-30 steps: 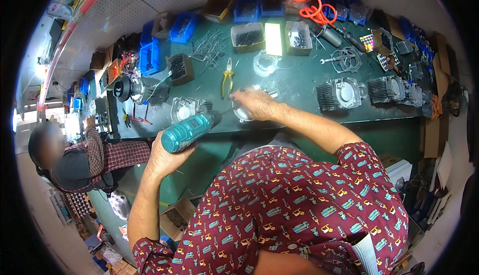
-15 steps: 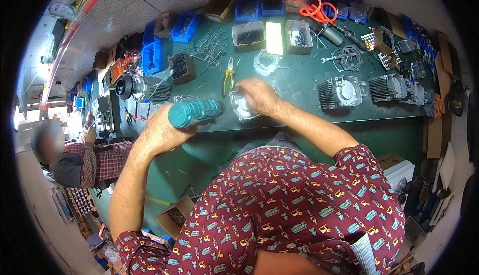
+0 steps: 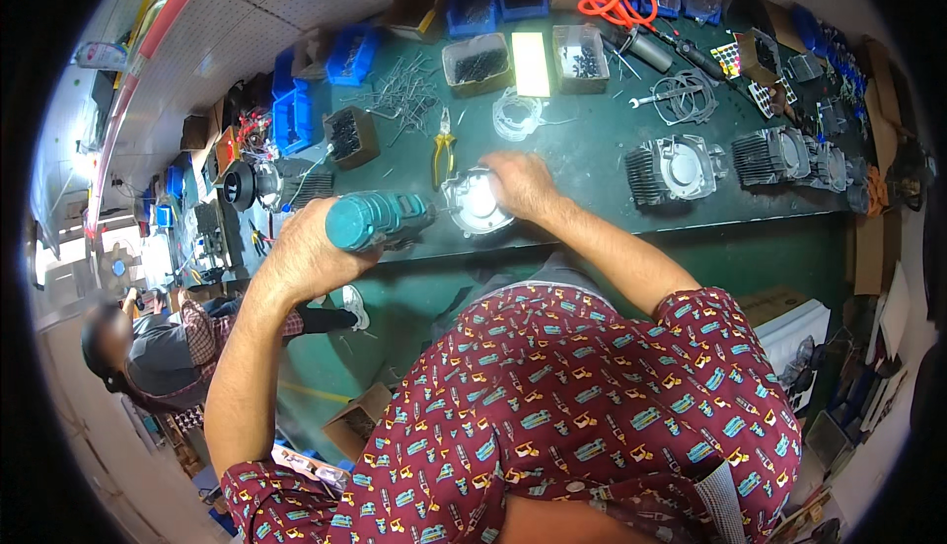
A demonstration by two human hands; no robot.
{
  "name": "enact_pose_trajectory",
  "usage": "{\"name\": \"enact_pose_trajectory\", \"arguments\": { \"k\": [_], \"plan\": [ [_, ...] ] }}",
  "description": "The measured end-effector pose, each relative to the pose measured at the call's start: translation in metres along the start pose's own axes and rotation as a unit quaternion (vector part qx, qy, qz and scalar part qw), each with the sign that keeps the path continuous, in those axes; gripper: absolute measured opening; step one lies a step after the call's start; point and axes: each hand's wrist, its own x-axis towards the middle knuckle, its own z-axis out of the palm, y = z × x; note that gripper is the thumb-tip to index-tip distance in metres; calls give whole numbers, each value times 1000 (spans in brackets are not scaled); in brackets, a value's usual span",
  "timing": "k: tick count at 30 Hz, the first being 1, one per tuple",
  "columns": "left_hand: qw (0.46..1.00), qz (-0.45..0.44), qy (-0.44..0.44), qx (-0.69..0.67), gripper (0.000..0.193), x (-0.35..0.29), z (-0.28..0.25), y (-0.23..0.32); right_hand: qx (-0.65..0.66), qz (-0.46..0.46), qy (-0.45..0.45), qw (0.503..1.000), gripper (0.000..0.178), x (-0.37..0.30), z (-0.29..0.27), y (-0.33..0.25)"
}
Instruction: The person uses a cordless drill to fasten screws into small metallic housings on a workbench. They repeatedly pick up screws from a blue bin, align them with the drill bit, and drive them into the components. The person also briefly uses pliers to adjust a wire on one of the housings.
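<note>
My left hand [image 3: 318, 248] is wrapped round a teal cordless power screwdriver [image 3: 373, 219], held above the bench's front edge. Its nose points right, toward a round silver metal housing [image 3: 477, 203] lying on the green bench. Against the upper right rim of that housing, my right hand [image 3: 520, 185] is closed, with the fingertips partly hidden. Just behind the housing lie pliers with yellow handles [image 3: 443, 154]. A coil of clear tubing or wire [image 3: 518, 117] sits farther back.
Finned metal housings [image 3: 676, 169] stand at the right. Boxes of dark screws [image 3: 477, 66], loose metal rods [image 3: 402, 92] and blue bins [image 3: 293, 120] occupy the back and left. An orange coiled hose [image 3: 602, 0] hangs at the back. A co-worker [image 3: 163, 352] is at the left.
My right hand has shifted from over the housing to its right rim, baring more of its top. The view has shifted slightly. The co-worker has changed posture, and a leg and shoe now show.
</note>
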Motion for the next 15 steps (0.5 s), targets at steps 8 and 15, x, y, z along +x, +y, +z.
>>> {"name": "enact_pose_trajectory", "arguments": {
  "k": [8, 15],
  "plan": [
    [1000, -28, 11, -7, 25, -8, 7, -9, -20, -7, -2, 1000, 28, -1, 5, 0],
    [998, -33, 50, 16, 33, -10, 13, -7, -17, -1, -11, 1000, 26, 3, 6, 0]
  ]
}}
